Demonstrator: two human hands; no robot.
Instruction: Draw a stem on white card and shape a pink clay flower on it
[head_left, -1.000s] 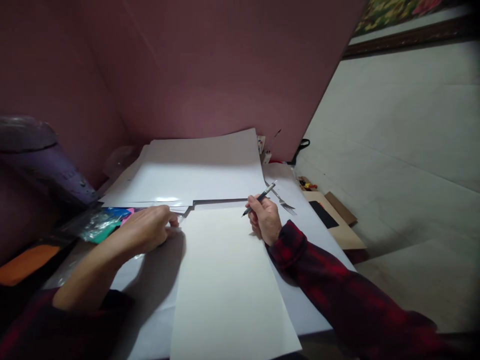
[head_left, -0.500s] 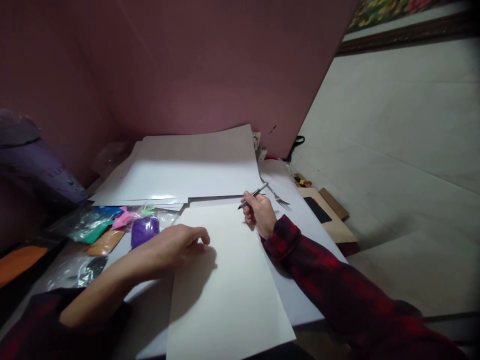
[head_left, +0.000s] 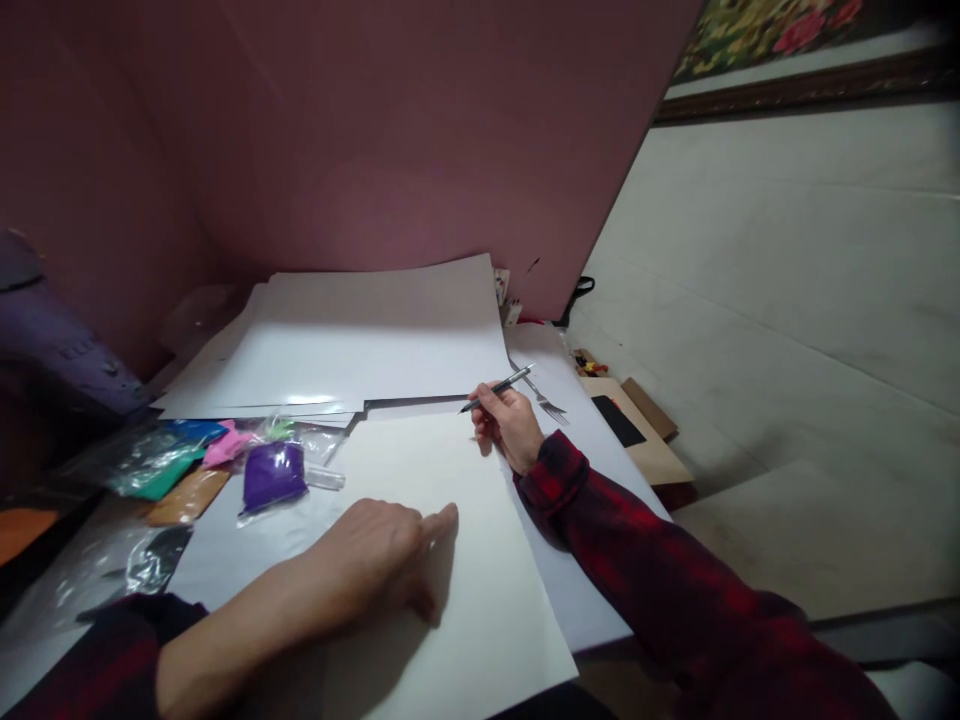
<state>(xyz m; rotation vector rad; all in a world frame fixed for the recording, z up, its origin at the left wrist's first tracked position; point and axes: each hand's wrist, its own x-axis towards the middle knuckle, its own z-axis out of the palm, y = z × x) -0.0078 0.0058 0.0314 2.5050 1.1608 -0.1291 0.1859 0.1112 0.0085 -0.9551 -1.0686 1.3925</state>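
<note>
A blank cream sheet of paper lies lengthwise in front of me on the white table surface. Over its left half is my left hand, index finger stretched out and thumb apart, holding nothing. Its other fingers are partly hidden, and a shadow falls beneath it. My right hand rests by the sheet's upper right edge, its fingers closed round a pen. The pen slants with its dark tip down to the left, near the paper; I cannot tell whether it touches. No marks show on the sheet.
Stacked large white sheets lie at the back against the pink wall. A fork is beyond my right hand. At left are a purple packet, other colourful packets and a purple bottle. Cardboard stands off the table's right side.
My left hand has moved down and to the right over the paper, its index finger now straighter. The right hand keeps the pen near the same spot. The view has shifted slightly.
</note>
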